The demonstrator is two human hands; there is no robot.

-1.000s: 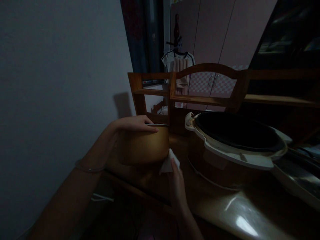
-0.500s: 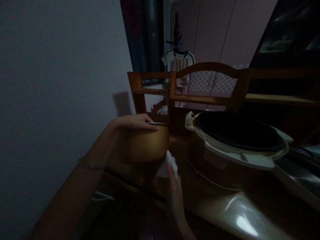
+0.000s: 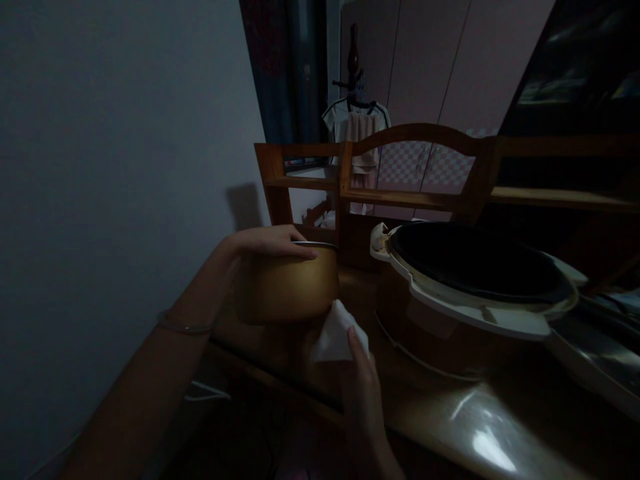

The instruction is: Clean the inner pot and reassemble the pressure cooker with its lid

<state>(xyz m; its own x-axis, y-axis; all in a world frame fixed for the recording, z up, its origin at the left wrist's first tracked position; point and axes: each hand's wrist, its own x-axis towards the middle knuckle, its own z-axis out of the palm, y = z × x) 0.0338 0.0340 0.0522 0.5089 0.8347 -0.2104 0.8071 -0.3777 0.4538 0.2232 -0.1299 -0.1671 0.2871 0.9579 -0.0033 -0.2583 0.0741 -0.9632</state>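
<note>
Head view, golden pot (image 3: 293, 290), mouth upward, long axis crosswise

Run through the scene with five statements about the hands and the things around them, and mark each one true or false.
1. The left hand holds the golden pot at its rim. True.
2. The right hand holds a spoon. False: it holds a white cloth or tissue.
3. The larger cooker stands to the left of the golden pot in the picture. False: it stands to the right.
4. Clothes hang beyond the wooden shelf. True.
5. The larger cooker is covered by a closed lid. False: its top is open, showing a dark inside.
</note>
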